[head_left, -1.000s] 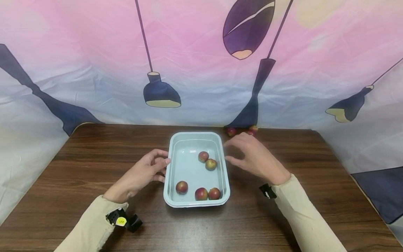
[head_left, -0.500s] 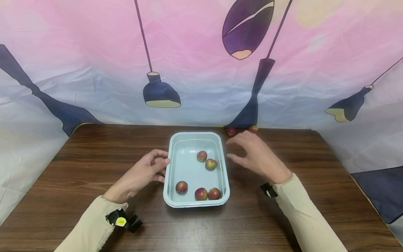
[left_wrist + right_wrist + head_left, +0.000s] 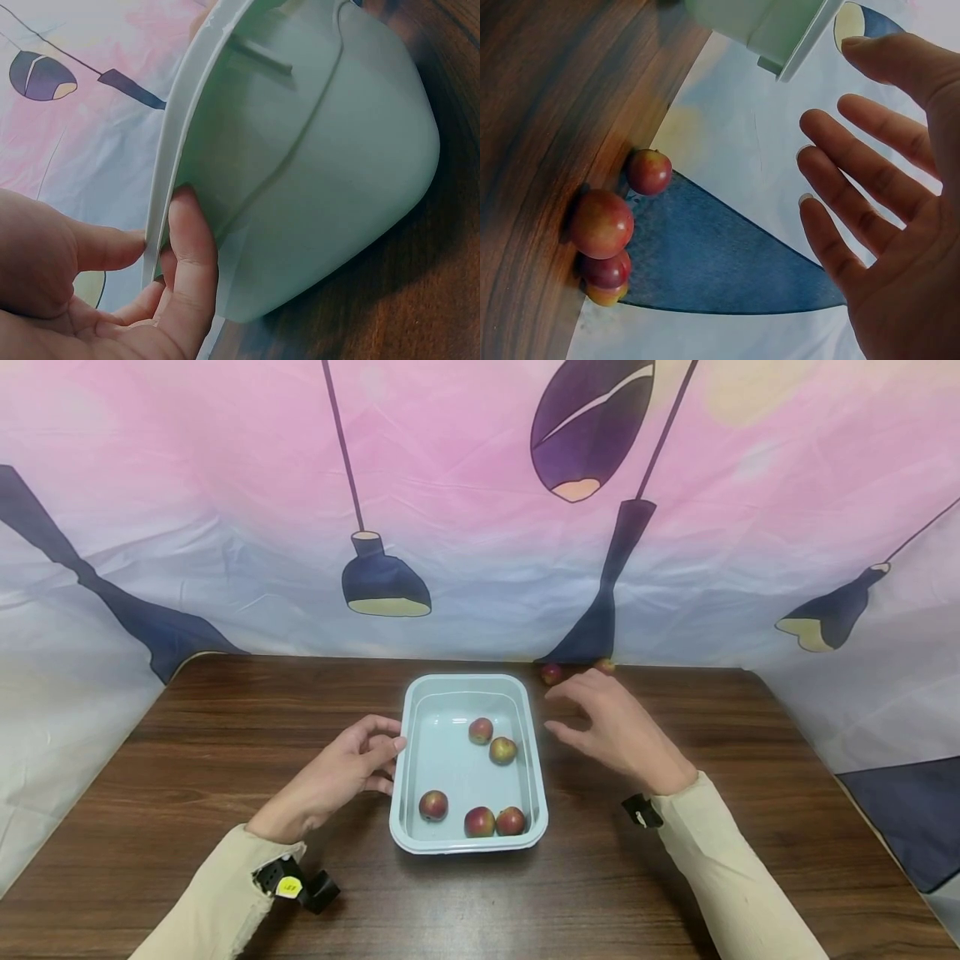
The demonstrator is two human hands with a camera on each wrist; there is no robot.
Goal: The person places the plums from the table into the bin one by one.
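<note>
A pale blue-green plastic tray stands on the table with several small red and yellowish apples inside. My left hand pinches its left rim; in the left wrist view the thumb lies on one face of the lip and the fingers curl against the other. Just off the right rim, my right hand is held with thumb and fingers spread apart, nothing between them. The right wrist view shows that hand with relaxed fingers beside the tray's corner.
Several more small apples lie at the table's back edge, partly hidden behind the right hand in the head view. A printed cloth hangs behind the brown wooden table.
My right hand has moved slightly right, away from the tray's rim. One apple near the far end of the tray has shifted a little left. My left hand keeps its place.
</note>
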